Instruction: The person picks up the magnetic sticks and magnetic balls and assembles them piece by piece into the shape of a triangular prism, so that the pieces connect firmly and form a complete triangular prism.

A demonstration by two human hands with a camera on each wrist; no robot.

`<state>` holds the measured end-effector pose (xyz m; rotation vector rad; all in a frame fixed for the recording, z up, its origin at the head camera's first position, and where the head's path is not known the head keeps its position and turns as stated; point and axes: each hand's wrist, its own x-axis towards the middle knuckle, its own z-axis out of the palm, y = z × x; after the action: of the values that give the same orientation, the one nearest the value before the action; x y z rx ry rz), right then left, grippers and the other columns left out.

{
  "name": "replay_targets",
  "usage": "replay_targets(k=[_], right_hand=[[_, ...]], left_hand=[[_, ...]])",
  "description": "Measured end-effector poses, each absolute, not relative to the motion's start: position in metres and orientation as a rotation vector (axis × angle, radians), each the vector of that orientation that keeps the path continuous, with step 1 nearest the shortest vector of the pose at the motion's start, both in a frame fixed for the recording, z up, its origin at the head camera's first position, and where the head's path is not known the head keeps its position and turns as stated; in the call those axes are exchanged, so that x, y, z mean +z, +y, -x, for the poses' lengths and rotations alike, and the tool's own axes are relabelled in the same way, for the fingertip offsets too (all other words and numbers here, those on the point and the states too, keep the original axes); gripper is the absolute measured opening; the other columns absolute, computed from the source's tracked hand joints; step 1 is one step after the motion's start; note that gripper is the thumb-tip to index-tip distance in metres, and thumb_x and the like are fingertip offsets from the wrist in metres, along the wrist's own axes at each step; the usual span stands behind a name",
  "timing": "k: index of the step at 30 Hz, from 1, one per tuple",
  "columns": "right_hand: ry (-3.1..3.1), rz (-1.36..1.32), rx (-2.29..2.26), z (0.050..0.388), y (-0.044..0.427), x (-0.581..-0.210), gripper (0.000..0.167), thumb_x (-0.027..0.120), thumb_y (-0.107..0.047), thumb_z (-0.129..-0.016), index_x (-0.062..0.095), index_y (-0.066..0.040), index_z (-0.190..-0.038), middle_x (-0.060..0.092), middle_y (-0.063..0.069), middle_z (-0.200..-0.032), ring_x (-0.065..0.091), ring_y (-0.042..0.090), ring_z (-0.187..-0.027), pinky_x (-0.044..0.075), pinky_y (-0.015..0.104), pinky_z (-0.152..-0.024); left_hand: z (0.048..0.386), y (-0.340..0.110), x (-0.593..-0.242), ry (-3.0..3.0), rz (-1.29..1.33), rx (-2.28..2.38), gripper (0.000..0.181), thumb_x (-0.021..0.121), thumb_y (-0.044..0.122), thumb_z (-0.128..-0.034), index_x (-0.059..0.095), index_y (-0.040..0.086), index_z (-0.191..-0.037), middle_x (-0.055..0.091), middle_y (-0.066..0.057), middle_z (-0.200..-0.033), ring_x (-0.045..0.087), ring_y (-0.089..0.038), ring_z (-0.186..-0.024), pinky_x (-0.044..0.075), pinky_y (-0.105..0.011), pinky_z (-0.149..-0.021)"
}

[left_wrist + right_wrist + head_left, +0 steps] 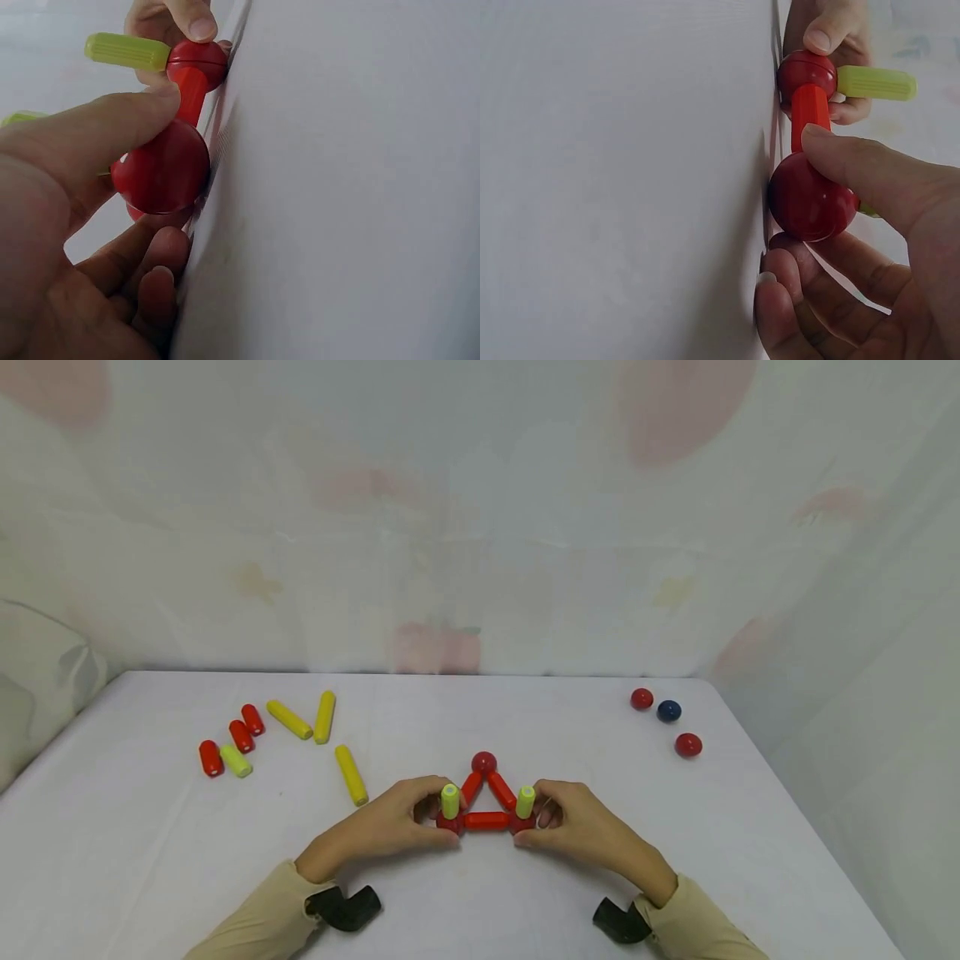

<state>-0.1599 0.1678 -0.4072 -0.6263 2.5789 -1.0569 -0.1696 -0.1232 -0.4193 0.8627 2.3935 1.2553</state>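
Note:
On the white table lies a triangle of red balls joined by short red rods, with its far ball (484, 763) pointing away from me. A red rod (486, 821) links the two near balls, and a yellow-green rod stands upright on each, one at the left (449, 802) and one at the right (526, 802). My left hand (397, 818) pinches the near left ball (165, 169) between thumb and fingers. In the same way my right hand (585, 827) pinches the near right ball (810, 196). Both balls partly hide behind the fingers in the head view.
At the left lie several loose pieces: red rods (212, 758), a yellow-green rod (236, 761) and longer yellow rods (351, 774). Back right sit two red balls (687, 745) and a dark blue ball (669, 711). A fabric backdrop (525, 568) hangs behind the table.

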Motion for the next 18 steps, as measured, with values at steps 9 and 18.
replay_targets(k=[9, 18], right_hand=[[2.599, 0.672, -1.053, 0.164, 0.182, -0.401, 0.033, 0.081, -0.036, -0.082, 0.066, -0.018, -0.104, 0.065, -0.005, -0.092, 0.060, 0.010, -0.083, 0.052, 0.022, -0.075], [2.781, 0.641, -1.073, 0.177, 0.212, -0.392, 0.041, 0.078, -0.031, -0.085, 0.066, -0.011, -0.119, 0.069, 0.003, -0.108, 0.064, 0.018, -0.098, 0.056, 0.033, -0.087]], left_hand=[[0.170, -0.124, -0.424, 2.405, -0.849, 1.285, 0.028, 0.079, 0.034, -0.0844, 0.064, 0.030, -0.108, 0.057, 0.008, -0.090, 0.052, -0.010, -0.082, 0.044, -0.020, -0.068], [0.170, -0.126, -0.426, 2.405, -0.841, 1.290, 0.029, 0.079, 0.034, -0.0845, 0.066, 0.031, -0.111, 0.059, 0.009, -0.093, 0.053, -0.011, -0.085, 0.045, -0.020, -0.069]])
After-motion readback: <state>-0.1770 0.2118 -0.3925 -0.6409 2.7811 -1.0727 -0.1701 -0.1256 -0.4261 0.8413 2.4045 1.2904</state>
